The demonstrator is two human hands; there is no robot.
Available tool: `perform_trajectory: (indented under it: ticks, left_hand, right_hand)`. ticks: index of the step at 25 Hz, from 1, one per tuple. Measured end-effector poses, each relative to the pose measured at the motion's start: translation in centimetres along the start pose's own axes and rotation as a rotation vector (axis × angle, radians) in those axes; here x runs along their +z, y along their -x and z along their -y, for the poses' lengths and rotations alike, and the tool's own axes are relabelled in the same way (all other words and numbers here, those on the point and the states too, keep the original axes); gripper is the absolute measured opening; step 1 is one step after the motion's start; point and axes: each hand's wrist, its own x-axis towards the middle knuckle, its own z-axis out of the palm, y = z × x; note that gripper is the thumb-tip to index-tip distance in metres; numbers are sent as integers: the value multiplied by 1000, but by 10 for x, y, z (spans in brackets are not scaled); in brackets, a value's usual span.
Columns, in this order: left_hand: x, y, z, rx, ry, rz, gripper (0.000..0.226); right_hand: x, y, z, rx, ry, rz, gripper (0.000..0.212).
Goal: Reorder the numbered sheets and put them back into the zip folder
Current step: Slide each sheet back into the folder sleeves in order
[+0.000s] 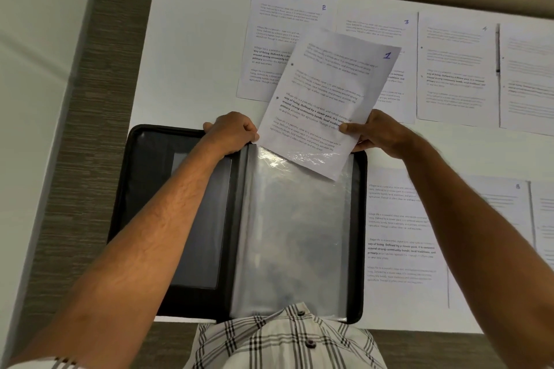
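Observation:
A black zip folder (144, 204) lies open on the white table, its clear plastic sleeves (293, 234) on the right half. My right hand (377, 132) pinches the right edge of sheet 1 (326, 93), which is tilted, with its lower corner inside the top of a sleeve. My left hand (232, 133) grips the top edge of the sleeve at the folder's spine. Sheets 2 (269, 39), 3 (377, 27) and 4 (455, 69) lie in a row beyond the folder.
More printed sheets (401, 234) lie right of the folder, one marked 5 (503, 204); another sheet (527, 78) sits at the far right. A pen (497, 51) lies between sheet 4 and its neighbour. The table edge (141, 69) runs along the left.

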Motion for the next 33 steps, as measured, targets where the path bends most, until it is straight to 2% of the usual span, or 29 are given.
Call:
perform_trajectory:
  ticks: [7, 13, 16, 21, 28, 33]
  left_hand:
    - [-7, -4, -1, 34, -157, 90, 17]
    - [-10, -11, 12, 16, 98, 113, 15]
    - [-14, -8, 8, 17, -43, 130, 18]
    - [-17, -9, 5, 19, -128, 170, 20]
    - [-16, -10, 8, 26, 69, 260, 44]
    - [-20, -10, 2, 35, -108, 280, 42]
  right_hand:
    - [-2, -6, 9, 3, 32, 37, 60]
    - [-4, -3, 6, -10, -6, 45, 56]
    - [-4, -4, 3, -5, -20, 52, 57]
    - [-1, -8, 3, 8, -6, 42, 56]
    - [-2, -4, 4, -7, -4, 45, 61]
    - [-1, -4, 6, -10, -9, 53, 61]
